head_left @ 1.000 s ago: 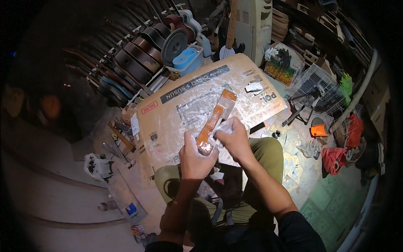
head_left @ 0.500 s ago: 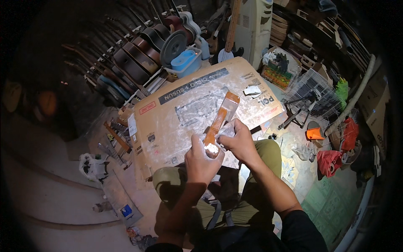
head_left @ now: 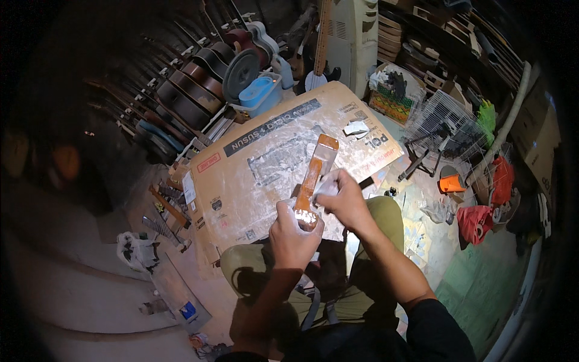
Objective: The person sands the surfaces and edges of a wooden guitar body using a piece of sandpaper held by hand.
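Observation:
Over my lap, a glossy orange-brown wooden piece, shaped like a short instrument neck, points away from me. A flared block forms its far end; the near end is rounded, with bright white spots on it. My left hand is wrapped round that near end, thumb and fingers on either side. Closed in a pinch at the wood's right side is my right hand. Between its fingers shows a small greyish sheet that looks like sandpaper, partly hidden by the fingers. White dust coats the fingers.
A flattened cardboard sheet, dusted white, lies before my knees, with a crumpled white scrap on it. Guitars stand in a row at back left, near a blue tub. A wire cage and an orange container are on the right.
The wooden piece has turned slightly more upright in view, its far end shifting left. My right hand has moved a little along its side. Both hands keep their hold.

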Available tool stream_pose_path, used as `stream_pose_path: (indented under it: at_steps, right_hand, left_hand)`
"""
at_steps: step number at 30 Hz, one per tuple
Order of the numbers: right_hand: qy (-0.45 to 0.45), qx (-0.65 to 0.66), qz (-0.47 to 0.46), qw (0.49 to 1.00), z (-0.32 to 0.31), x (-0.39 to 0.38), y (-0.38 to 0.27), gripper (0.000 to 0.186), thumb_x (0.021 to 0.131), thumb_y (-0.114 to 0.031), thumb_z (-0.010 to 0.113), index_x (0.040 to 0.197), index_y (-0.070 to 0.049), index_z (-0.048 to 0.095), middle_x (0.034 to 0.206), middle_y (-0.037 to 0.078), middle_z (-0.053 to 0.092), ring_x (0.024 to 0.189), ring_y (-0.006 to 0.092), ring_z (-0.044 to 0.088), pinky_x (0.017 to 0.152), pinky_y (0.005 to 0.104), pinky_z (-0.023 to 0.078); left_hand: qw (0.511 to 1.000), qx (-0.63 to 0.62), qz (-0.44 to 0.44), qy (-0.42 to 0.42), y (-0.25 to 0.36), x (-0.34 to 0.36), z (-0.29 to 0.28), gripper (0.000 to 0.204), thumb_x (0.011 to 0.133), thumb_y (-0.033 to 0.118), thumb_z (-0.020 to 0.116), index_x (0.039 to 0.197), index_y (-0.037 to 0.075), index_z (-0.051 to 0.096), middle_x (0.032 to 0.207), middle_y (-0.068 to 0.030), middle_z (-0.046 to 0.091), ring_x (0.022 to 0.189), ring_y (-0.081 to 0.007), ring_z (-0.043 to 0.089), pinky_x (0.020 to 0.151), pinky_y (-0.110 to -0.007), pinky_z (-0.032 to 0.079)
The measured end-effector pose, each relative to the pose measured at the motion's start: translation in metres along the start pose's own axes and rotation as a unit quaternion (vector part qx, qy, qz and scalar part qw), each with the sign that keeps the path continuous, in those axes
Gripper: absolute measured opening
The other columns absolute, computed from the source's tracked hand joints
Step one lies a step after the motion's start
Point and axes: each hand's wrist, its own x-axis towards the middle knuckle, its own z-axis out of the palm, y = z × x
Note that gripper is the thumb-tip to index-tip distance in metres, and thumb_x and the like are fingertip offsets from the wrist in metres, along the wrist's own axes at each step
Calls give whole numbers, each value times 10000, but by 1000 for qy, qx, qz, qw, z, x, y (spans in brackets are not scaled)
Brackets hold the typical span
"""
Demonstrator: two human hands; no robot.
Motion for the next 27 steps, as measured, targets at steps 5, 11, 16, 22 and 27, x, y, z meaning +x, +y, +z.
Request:
stream_pose_path:
  at_steps: [5, 11, 16, 22, 27]
  right_hand:
    - [11, 54, 53, 997, -1, -8, -2, 386, 726, -49, 769, 1022, -4, 525, 848, 71, 627, 734, 137, 617, 642, 310, 531]
    - [41, 74, 52, 995, 1, -14, -2, 356, 732, -51, 753, 1018, -11, 545, 888, 71, 623, 795, 152, 606, 701, 308, 520]
    - [90, 74, 46, 992, -8, -4, 1, 339, 736, -63, 748, 1004, -12, 545, 882, 79, 622, 794, 149, 609, 708, 313, 525]
    - [72, 9, 9, 997, -10, -5, 7, 341, 762, -93, 751, 1016, -2, 544, 825, 68, 599, 689, 117, 572, 580, 286, 491]
    - [21, 38, -9, 999, -3, -21, 15, 374, 757, -98, 756, 1037, 18, 539, 902, 109, 627, 846, 172, 619, 749, 345, 529]
  left_hand:
    - [1000, 2, 6, 4, -3, -8, 8, 495, 728, 184, 799, 1076, 27, 484, 834, -249, 663, 813, -473, 657, 729, -530, 501]
    - [1000, 9, 17, 16, -2, -14, 14, 487, 728, 168, 800, 1080, 27, 494, 824, -230, 669, 803, -460, 663, 729, -526, 503]
    - [999, 7, 34, 4, 2, -16, 16, 480, 725, 155, 805, 1065, 27, 489, 818, -206, 679, 790, -431, 677, 732, -520, 506]
    - [999, 7, 53, 9, 4, -17, 10, 480, 708, 114, 813, 1052, 29, 489, 813, -191, 684, 774, -417, 682, 730, -506, 513]
    - [998, 0, 62, 12, 7, -16, 10, 475, 710, 111, 811, 1041, 18, 482, 818, -198, 681, 784, -404, 691, 711, -486, 521]
